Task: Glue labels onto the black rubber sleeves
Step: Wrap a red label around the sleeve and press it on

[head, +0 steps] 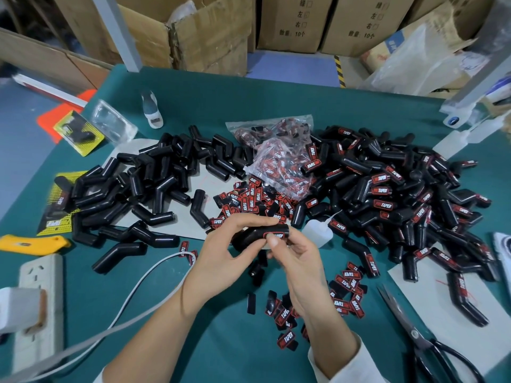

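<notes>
both grips hold one sleeve (258,235); left hand (221,250) under, right hand (293,258) thumb pressing label (274,235).

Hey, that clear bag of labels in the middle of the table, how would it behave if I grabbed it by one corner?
The bag looks like thin crinkled plastic, so it would probably sag, not hold shape. Labels lie spilled at its near end, so that end may be open and more could slide out. It likely weighs little, being filled with small flat pieces.
</notes>
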Demonstrator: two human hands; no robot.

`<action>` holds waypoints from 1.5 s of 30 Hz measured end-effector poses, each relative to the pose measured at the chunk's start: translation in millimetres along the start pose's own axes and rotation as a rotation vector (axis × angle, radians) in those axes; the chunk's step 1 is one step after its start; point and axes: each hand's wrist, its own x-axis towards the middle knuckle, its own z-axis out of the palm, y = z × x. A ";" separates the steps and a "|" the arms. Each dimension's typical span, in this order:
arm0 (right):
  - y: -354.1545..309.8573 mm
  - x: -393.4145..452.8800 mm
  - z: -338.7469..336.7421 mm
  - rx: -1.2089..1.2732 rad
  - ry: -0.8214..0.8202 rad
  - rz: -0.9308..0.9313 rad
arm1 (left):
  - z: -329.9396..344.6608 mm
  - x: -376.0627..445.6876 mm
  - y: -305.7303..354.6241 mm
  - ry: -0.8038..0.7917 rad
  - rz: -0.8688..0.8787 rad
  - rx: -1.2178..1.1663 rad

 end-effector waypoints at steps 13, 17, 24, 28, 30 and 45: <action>3.5 0.6 2.8 -0.107 -0.051 0.001 | -0.8 3.5 4.4 -0.046 -0.089 -0.143; 3.3 0.8 1.9 -0.101 -0.062 -0.001 | -1.2 3.9 5.4 -0.050 -0.086 -0.123; 2.3 1.0 -0.7 -0.088 -0.067 -0.006 | -3.7 4.0 3.8 -0.084 -0.076 -0.133; 2.1 1.1 -1.6 -0.084 -0.071 -0.030 | -6.3 4.4 1.8 -0.100 -0.084 -0.135; 2.6 1.6 -2.1 -0.098 -0.069 -0.026 | -7.5 4.2 -1.9 -0.115 -0.108 -0.135; 3.8 2.5 -5.2 -0.136 -0.060 -0.013 | -5.8 4.7 -5.5 -0.154 -0.158 -0.263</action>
